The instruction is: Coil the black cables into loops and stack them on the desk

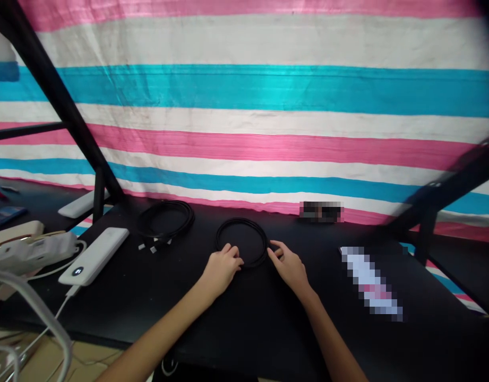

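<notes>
A coiled black cable (244,221) lies in a loose ring on the black table in front of me. My left hand (222,267) is closed on the ring's lower left side, with the fingers curled down over it. At the ring's right edge, my right hand (288,265) has its thumb and bent fingers round the cable. The exact grip of the fingertips is partly hidden. Left of the ring sits a second coil of black cable (164,233), with metal plugs (153,249) pointing towards me.
A white power bank (95,257) with a white cord plugged in lies to the left, near a power strip (33,252). On the right is a blurred-out phone-like object (369,284). Black frame bars (65,111) and a striped sheet (268,85) stand behind the table (156,302).
</notes>
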`<state>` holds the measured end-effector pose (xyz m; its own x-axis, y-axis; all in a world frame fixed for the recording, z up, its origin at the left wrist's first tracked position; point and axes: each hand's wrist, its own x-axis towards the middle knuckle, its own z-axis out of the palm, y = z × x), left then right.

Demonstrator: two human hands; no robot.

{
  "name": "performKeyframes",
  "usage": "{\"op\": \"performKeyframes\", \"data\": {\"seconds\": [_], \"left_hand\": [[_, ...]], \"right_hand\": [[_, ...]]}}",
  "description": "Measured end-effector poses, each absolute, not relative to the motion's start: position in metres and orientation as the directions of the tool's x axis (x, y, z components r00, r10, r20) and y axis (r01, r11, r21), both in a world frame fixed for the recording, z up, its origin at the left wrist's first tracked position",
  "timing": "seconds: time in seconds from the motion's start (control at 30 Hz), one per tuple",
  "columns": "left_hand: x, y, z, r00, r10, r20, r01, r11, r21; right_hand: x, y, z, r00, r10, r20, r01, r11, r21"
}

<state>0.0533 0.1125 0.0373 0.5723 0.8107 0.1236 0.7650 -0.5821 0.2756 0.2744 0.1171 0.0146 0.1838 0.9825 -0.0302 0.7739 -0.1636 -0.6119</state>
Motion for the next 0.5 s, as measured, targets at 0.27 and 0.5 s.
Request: {"op": "performKeyframes", "data": {"seconds": [0.27,0.5], "left_hand": [[0.071,0.152,0.032,0.533,0.837,0.125,0.800,-0.546,0.247],[0.093,0.160,0.025,0.449,0.867,0.217,0.827,-0.495,0.268]], "right_hand": [[0.274,0.119,0.017,0.223,0.974,-0.034,0.772,-0.198,-0.604],[0.276,0.122,0.017,0.220,0.975,-0.036,0.773,-0.197,-0.603]]}}
